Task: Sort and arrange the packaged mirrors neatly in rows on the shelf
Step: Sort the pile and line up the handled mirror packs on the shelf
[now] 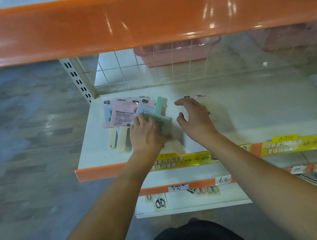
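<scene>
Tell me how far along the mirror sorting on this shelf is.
Early stage. Done: little, as no tidy row shows yet. In hand: the left hand grips a green packaged mirror; the right hand hovers open above the shelf. Left: the overlapping pile of pink and cream mirrors still needs straightening, plus a clear packet behind the right hand.

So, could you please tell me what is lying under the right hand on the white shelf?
A clear packaged mirror lies flat under the right hand; its top label shows, the rest is covered.
</scene>
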`<act>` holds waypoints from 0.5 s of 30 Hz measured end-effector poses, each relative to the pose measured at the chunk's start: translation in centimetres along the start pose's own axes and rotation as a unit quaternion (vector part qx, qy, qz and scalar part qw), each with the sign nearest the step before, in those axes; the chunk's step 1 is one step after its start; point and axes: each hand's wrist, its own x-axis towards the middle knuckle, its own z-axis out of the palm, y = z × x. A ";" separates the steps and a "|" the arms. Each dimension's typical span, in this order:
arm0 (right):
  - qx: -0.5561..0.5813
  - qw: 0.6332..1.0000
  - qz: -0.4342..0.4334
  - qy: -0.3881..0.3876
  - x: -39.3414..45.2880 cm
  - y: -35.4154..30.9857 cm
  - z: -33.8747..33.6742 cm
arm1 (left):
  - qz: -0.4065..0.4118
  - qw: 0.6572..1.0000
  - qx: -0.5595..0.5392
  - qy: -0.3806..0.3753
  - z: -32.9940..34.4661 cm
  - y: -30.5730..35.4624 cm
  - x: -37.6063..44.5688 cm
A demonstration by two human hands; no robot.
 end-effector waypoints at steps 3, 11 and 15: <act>0.002 1.000 0.006 -0.006 -0.1 0.0 0.1 | -0.021 1.000 -0.002 0.011 -0.6 -0.7 0.4; 0.011 1.000 -0.008 -0.026 -0.5 -0.7 1.6 | -0.023 1.000 0.005 0.015 -1.0 -2.3 0.4; 0.011 0.999 -0.016 -0.030 -0.7 -0.5 1.6 | -0.027 0.999 -0.003 0.017 -0.7 -2.6 0.4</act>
